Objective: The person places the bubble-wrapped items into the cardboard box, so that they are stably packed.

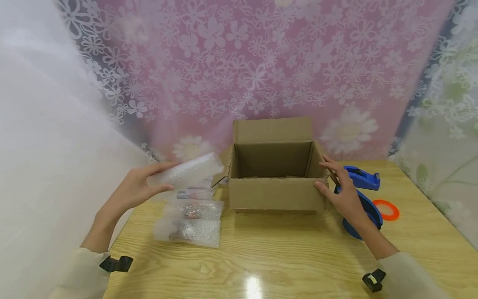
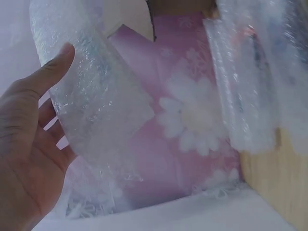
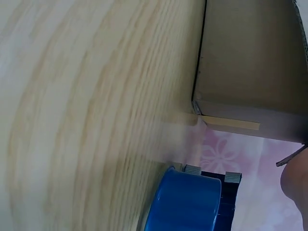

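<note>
Left of centre, my left hand (image 1: 139,187) pinches a bubble-wrap packet (image 1: 194,170) between thumb and fingers; too loose a hold could drop it onto the packets (image 1: 204,231) below. At centre, the box (image 1: 276,195) could tip if my right hand (image 1: 343,197), thumb and fingers gripping its right edge, tugs hard.

A pale yellow worktop (image 1: 284,253) with wavy wood grain spreads below a far hanging, a pink sheet (image 1: 231,74) printed with white flowers and larger daisies low down. A plain white surface (image 1: 48,124) rises on the left; a whitish floral sheet (image 1: 453,95) with green patches closes the right. A bright reflection (image 1: 253,286) glares on the worktop's near edge.
</note>
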`<act>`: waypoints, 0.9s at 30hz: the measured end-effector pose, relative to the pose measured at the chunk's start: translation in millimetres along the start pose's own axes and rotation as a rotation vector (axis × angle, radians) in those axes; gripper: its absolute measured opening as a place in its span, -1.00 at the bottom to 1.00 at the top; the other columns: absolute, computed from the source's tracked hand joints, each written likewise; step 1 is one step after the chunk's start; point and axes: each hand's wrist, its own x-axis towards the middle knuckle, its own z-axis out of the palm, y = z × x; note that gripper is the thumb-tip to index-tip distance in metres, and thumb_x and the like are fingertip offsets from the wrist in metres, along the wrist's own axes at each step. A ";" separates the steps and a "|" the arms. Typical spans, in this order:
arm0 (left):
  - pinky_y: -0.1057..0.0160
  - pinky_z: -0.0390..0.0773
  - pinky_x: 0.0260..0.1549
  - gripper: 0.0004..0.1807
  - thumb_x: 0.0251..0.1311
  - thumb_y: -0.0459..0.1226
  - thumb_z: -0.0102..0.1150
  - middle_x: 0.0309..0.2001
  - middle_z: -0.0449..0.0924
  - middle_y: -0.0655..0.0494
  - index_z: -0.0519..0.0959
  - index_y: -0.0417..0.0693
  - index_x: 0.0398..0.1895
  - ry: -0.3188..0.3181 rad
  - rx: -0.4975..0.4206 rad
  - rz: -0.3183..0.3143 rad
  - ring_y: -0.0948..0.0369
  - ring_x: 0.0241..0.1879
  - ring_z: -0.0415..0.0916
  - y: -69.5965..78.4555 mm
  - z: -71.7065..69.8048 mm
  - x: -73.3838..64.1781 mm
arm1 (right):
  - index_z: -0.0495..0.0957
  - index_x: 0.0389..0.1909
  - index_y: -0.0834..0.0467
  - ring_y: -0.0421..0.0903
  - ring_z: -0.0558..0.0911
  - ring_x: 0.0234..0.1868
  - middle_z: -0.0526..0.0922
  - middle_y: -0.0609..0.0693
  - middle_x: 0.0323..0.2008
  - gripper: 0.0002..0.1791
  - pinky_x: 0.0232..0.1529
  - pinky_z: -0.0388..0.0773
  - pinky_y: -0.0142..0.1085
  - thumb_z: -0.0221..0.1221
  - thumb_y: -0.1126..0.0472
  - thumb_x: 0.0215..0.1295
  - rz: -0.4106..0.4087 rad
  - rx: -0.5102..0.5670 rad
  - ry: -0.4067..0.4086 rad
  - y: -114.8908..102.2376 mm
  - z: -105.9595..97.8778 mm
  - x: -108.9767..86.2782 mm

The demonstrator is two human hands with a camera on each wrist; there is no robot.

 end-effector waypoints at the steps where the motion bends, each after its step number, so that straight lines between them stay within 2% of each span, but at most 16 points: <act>1: -0.26 0.49 0.24 -0.33 0.24 -0.09 0.48 0.34 0.58 -0.02 0.53 0.15 0.44 0.004 -0.009 -0.016 -0.14 0.32 0.51 2.6 0.9 6.1 | 0.32 0.54 0.06 -0.23 0.11 0.60 0.09 -0.07 0.65 -0.26 0.46 0.17 -0.46 0.30 0.41 0.38 0.009 0.008 0.002 0.2 0.2 0.2; 5: -0.26 0.47 0.26 -0.35 0.26 -0.04 0.46 0.28 0.62 -0.05 0.50 0.10 0.39 0.016 -0.041 -0.052 -0.14 0.32 0.51 14.3 8.3 31.5 | 0.32 0.53 0.07 -0.10 0.07 0.63 0.08 -0.10 0.65 -0.28 0.57 0.08 0.04 0.29 0.40 0.40 0.035 0.049 0.009 0.6 2.6 1.0; 7: -0.20 0.50 0.27 -0.38 0.23 -0.08 0.49 0.23 0.64 -0.05 0.50 0.04 0.32 0.031 -0.064 -0.033 -0.11 0.31 0.54 20.7 14.0 45.6 | 0.31 0.52 0.09 -0.04 0.04 0.64 0.07 -0.11 0.65 -0.29 0.53 0.01 0.25 0.28 0.40 0.40 0.038 0.070 0.011 1.8 4.6 1.9; 8: -0.17 0.52 0.26 -0.40 0.21 -0.11 0.52 0.20 0.65 -0.06 0.51 0.02 0.27 0.043 -0.074 -0.013 -0.11 0.29 0.56 24.3 16.9 52.6 | 0.31 0.52 0.11 -0.03 0.03 0.64 0.06 -0.10 0.65 -0.29 0.53 -0.02 0.30 0.27 0.41 0.40 0.040 0.082 0.013 2.8 5.6 2.5; 12: -0.06 0.57 0.23 -0.45 0.16 -0.18 0.55 0.15 0.68 -0.03 0.56 -0.04 0.19 0.078 -0.095 0.059 -0.05 0.22 0.61 39.3 28.0 78.7 | 0.30 0.52 0.14 0.01 0.02 0.65 0.06 -0.05 0.66 -0.30 0.51 -0.04 0.33 0.26 0.43 0.40 0.035 0.105 0.018 5.6 9.5 4.4; 18: -0.04 0.56 0.20 -0.48 0.18 -0.14 0.54 0.12 0.72 -0.02 0.66 -0.11 0.18 0.105 -0.077 0.107 0.00 0.15 0.64 62.4 49.7 109.8 | 0.30 0.51 0.10 0.04 0.01 0.65 0.06 -0.06 0.65 -0.30 0.50 -0.07 0.36 0.25 0.42 0.41 0.038 0.128 0.026 4.6 11.7 3.1; 23: 0.04 0.59 0.19 -0.52 0.15 -0.20 0.56 0.09 0.74 -0.03 0.71 -0.16 0.12 0.109 -0.169 0.187 0.03 0.11 0.67 81.2 71.7 131.2 | 0.29 0.52 0.09 0.04 0.01 0.65 0.05 -0.08 0.66 -0.31 0.50 -0.09 0.37 0.24 0.41 0.43 0.047 0.124 0.034 4.8 10.6 0.8; 27: 0.05 0.57 0.24 -0.51 0.16 -0.17 0.55 0.15 0.72 0.02 0.72 -0.09 0.16 0.079 -0.256 0.168 0.07 0.19 0.63 93.5 87.3 142.6 | 0.27 0.53 0.10 0.05 0.00 0.65 0.04 -0.08 0.66 -0.33 0.50 -0.09 0.36 0.21 0.39 0.45 0.064 0.124 0.039 -0.5 10.9 -1.9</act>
